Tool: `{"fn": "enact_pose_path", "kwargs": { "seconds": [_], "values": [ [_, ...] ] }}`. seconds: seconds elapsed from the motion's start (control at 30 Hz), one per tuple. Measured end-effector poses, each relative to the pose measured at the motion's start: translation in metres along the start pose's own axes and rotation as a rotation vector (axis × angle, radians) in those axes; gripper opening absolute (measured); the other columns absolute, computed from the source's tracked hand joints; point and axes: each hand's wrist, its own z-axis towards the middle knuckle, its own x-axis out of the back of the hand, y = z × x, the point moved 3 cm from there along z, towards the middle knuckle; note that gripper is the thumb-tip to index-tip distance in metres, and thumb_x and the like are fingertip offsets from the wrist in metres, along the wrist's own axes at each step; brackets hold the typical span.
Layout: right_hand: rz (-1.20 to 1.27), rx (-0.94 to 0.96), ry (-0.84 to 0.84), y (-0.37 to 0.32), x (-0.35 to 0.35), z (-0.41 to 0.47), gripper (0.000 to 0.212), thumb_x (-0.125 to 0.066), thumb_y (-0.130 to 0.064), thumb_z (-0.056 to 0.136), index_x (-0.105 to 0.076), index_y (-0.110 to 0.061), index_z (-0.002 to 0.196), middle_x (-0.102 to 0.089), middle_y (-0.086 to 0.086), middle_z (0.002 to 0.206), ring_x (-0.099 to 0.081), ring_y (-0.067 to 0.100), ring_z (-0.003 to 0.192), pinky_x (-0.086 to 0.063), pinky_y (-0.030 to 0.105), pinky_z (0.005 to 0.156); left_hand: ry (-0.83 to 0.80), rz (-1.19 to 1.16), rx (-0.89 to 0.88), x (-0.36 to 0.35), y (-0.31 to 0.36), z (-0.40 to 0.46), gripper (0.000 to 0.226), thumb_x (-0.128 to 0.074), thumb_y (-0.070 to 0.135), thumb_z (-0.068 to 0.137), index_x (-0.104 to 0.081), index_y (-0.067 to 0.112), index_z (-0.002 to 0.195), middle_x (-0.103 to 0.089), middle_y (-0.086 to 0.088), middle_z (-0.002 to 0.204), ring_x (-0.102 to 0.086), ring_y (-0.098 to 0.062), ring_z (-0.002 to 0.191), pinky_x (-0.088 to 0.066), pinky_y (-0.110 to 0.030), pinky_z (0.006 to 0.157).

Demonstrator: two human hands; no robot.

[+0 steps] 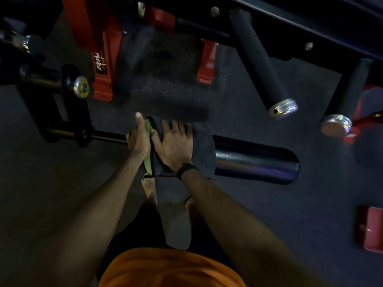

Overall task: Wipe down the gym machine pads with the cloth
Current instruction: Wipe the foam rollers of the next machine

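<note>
- Grey cloth point(202, 150) wraps the roller pad point(255, 159); right hand point(174, 147) presses it flat, fingers spread.
- Left hand point(138, 138) pinches the cloth's green edge point(148, 160).
- Risk: pad may rotate, so cloth slips.

Both hands side by side: left point(138, 139) curled, right point(174, 146) flat (fingers spread).

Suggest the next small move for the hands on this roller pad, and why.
Probably slide the cloth rightward along the roller pad. The right hand lies flat on the cloth at the pad's left end, the left hand grips its edge, and the shiny right stretch lies uncovered.
</note>
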Motion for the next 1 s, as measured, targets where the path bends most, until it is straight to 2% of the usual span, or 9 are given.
{"fn": "enact_pose_path", "kwargs": {
  "seconds": [0.07, 0.17, 0.37, 0.5, 0.57, 0.67, 0.73, 0.9, 1.0],
  "values": [
    [-0.011, 0.003, -0.079, -0.001, 0.003, 0.011, 0.052, -0.035, -0.053, 0.098, -0.066, -0.017, 0.118, -0.069, 0.012, 0.110, -0.061, 0.031, 0.103, -0.042, 0.044, 0.093, 0.028, -0.020, -0.024, -0.002, 0.000, -0.003, 0.074, -0.011, 0.062, 0.103, -0.035, 0.013, 0.153, -0.026, -0.012, 0.161, -0.014, -0.025, 0.151, -0.009, -0.042, 0.125],
    [0.049, -0.027, -0.234, 0.002, 0.007, 0.032, 0.054, -0.036, -0.054, 0.100, -0.071, -0.014, 0.107, -0.072, 0.012, 0.105, -0.065, 0.031, 0.096, -0.043, 0.041, 0.086, 0.030, -0.039, 0.006, -0.001, -0.007, -0.002, 0.079, -0.017, 0.063, 0.102, -0.024, 0.005, 0.156, -0.019, -0.013, 0.164, -0.015, -0.027, 0.152, -0.014, -0.046, 0.124],
    [0.234, -0.133, -0.582, 0.021, 0.007, 0.067, 0.062, -0.034, -0.058, 0.102, -0.056, -0.011, 0.136, -0.056, 0.013, 0.142, -0.054, 0.032, 0.126, -0.034, 0.039, 0.094, 0.042, -0.057, 0.030, 0.001, -0.011, -0.003, 0.086, -0.023, 0.071, 0.098, -0.026, 0.007, 0.155, -0.025, -0.007, 0.160, -0.019, -0.023, 0.150, -0.018, -0.047, 0.123],
    [0.244, -0.140, -0.545, 0.025, 0.005, 0.062, 0.064, -0.032, -0.059, 0.102, -0.057, -0.011, 0.135, -0.056, 0.013, 0.142, -0.054, 0.033, 0.125, -0.033, 0.040, 0.092, 0.032, -0.049, -0.034, 0.006, -0.017, -0.006, 0.086, -0.025, 0.074, 0.096, -0.029, 0.012, 0.156, -0.013, -0.010, 0.166, -0.015, -0.026, 0.153, -0.017, -0.050, 0.123],
    [0.233, -0.143, -0.535, 0.026, 0.006, 0.062, 0.064, -0.033, -0.060, 0.102, -0.057, -0.011, 0.135, -0.056, 0.013, 0.142, -0.054, 0.033, 0.126, -0.034, 0.040, 0.094, 0.058, -0.035, -0.061, 0.009, -0.019, -0.009, 0.092, -0.031, 0.081, 0.087, -0.044, 0.013, 0.147, -0.029, -0.015, 0.160, -0.029, -0.029, 0.147, -0.026, -0.052, 0.120],
    [0.220, -0.145, -0.538, 0.027, 0.006, 0.065, 0.063, -0.033, -0.060, 0.101, -0.058, -0.011, 0.134, -0.057, 0.013, 0.140, -0.054, 0.033, 0.124, -0.032, 0.040, 0.089, 0.063, -0.049, -0.126, 0.015, -0.033, 0.003, 0.070, -0.044, 0.081, 0.082, -0.065, 0.016, 0.097, -0.064, -0.021, 0.116, -0.060, -0.033, 0.111, -0.046, -0.054, 0.100],
    [0.235, -0.150, -0.537, 0.028, 0.005, 0.063, 0.062, -0.032, -0.059, 0.101, -0.059, -0.012, 0.132, -0.058, 0.013, 0.138, -0.055, 0.033, 0.122, -0.033, 0.041, 0.091, 0.044, -0.053, -0.182, 0.015, -0.037, 0.005, 0.058, -0.051, 0.069, 0.087, -0.061, 0.012, 0.082, -0.061, -0.016, 0.089, -0.059, -0.028, 0.087, -0.046, -0.047, 0.082],
    [0.154, -0.038, -0.259, 0.028, 0.014, 0.036, 0.053, -0.038, -0.051, 0.102, -0.072, -0.011, 0.100, -0.072, 0.014, 0.103, -0.063, 0.033, 0.098, -0.036, 0.040, 0.084, 0.104, 0.032, -0.283, 0.019, -0.024, -0.016, 0.015, -0.052, 0.022, 0.098, -0.064, 0.020, 0.089, -0.067, 0.017, 0.089, -0.059, 0.001, 0.087, -0.049, -0.027, 0.087],
    [0.137, -0.048, -0.079, 0.041, 0.016, 0.020, 0.047, -0.048, -0.047, 0.097, -0.074, -0.010, 0.084, -0.073, 0.012, 0.087, -0.064, 0.033, 0.089, -0.041, 0.039, 0.080, 0.202, -0.081, -0.271, 0.014, -0.008, -0.030, 0.024, -0.046, 0.016, 0.102, -0.070, 0.014, 0.109, -0.069, -0.007, 0.106, -0.063, -0.023, 0.104, -0.048, -0.031, 0.093]
  ]
}}
